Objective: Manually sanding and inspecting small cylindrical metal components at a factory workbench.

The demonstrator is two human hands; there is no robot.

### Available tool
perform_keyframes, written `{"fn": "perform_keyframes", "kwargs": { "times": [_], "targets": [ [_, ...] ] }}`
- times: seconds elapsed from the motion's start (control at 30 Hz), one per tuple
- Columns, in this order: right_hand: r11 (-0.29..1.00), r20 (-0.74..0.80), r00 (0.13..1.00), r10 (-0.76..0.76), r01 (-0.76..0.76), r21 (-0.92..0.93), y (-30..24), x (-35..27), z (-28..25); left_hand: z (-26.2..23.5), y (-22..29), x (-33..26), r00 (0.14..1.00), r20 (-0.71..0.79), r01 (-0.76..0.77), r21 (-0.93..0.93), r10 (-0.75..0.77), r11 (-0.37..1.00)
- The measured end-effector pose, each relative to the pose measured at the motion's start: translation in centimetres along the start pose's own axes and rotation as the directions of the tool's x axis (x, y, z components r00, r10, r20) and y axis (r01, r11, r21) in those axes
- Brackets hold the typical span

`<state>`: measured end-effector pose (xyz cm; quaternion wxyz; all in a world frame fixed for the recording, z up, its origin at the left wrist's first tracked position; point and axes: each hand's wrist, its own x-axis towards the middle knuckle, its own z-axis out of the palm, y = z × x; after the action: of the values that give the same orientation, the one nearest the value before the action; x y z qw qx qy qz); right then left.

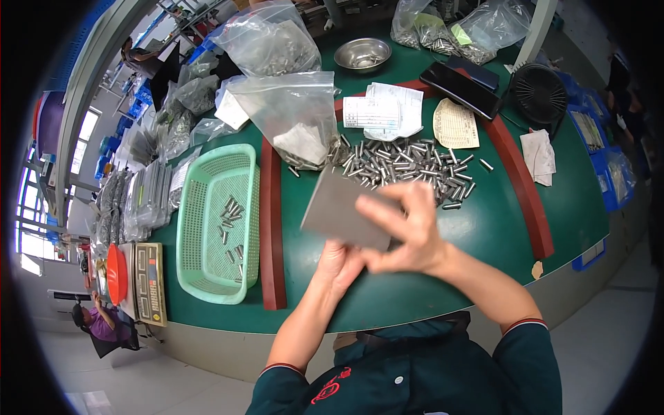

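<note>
Both hands, the left hand [337, 263] and the right hand [408, 232], hold a grey flat card [342, 211] with closed fingers above the green table [498, 228]. A pile of small metal cylinders [408, 166] lies at 12 o'clock from the card, and a green basket [214, 221] stands at 9 o'clock.

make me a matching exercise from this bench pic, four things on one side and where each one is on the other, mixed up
Things:
1. grey flat card
2. green mesh basket
3. steel bowl
4. small black fan

Places:
A. far edge of the table, between the plastic bags
B. held in both hands above the green mat
C. right end of the table, past the red strip
D. left of the mat, with a few metal pins inside

Pairs: 1-B, 2-D, 3-A, 4-C
</note>
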<state>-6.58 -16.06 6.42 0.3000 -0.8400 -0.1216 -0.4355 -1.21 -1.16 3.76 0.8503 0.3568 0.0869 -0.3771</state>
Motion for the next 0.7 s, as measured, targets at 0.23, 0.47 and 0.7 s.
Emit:
{"fn": "perform_keyframes", "kwargs": {
  "times": [0.23,0.47,0.7],
  "targets": [
    [0.96,-0.093,0.961,0.261,-0.269,-0.08,2.5,-0.1,-0.8,-0.7,1.0,0.8,0.869,0.496,0.109,-0.195,0.002,0.975],
    [0.998,-0.025,0.999,0.044,-0.043,0.044,-0.6,-0.2,0.0,-0.7,0.4,0.5,0.986,0.163,-0.017,-0.158,0.043,0.987],
    [0.975,-0.107,0.977,0.183,-0.195,-0.104,2.4,0.0,-0.3,-3.5,0.9,2.1,0.712,0.685,-0.004,-0.215,0.154,0.977]
  ]
}}
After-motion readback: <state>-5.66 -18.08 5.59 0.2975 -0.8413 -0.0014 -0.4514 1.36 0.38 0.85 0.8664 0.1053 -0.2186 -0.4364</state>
